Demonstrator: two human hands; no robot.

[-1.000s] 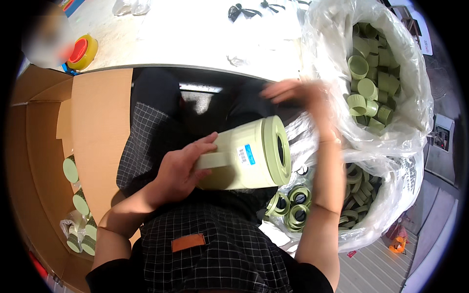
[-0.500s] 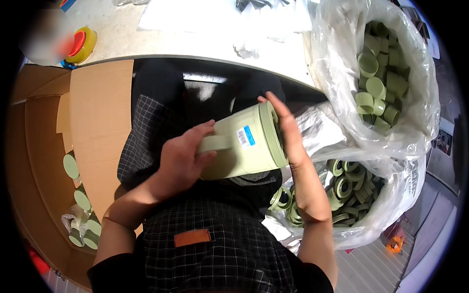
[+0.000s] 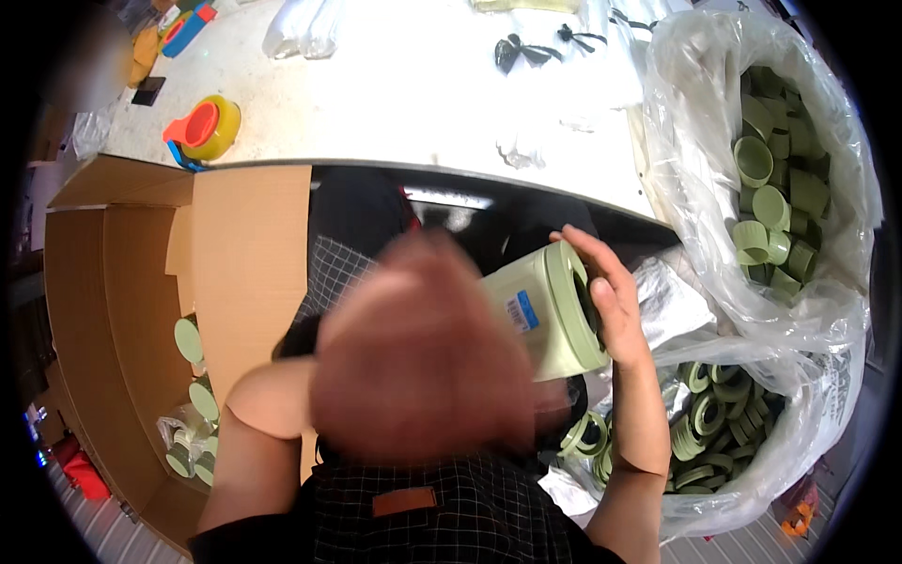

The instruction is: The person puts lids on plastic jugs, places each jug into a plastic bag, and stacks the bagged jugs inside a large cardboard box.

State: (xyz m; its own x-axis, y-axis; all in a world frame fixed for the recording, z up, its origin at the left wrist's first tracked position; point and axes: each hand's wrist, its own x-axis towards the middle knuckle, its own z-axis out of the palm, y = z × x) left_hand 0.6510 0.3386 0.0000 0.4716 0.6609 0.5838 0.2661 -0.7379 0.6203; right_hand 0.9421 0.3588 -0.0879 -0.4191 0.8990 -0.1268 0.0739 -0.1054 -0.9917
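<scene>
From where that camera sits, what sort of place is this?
Probably an assembly or packing workstation: plastic bags of green cup-like pieces and green rings, an open cardboard box, and a green container at the right hand.

Yellow tape roll (image 3: 225,132) w/ red/blue dispenser (image 3: 178,130) nr front L edge of wht tbl (image 3: 376,113); sm. dark flat obj. (image 3: 148,91) farther back; clear plastic bag (image 3: 303,28) at rear, black tie (image 3: 508,54) to R.

Apron (image 3: 470,526): was black with a thin white grid.
Patch (image 3: 404,501): was rectangular, brown.
Sleeves (image 3: 249,534): were black, short.
Trousers (image 3: 355,199): looked dark.
</scene>
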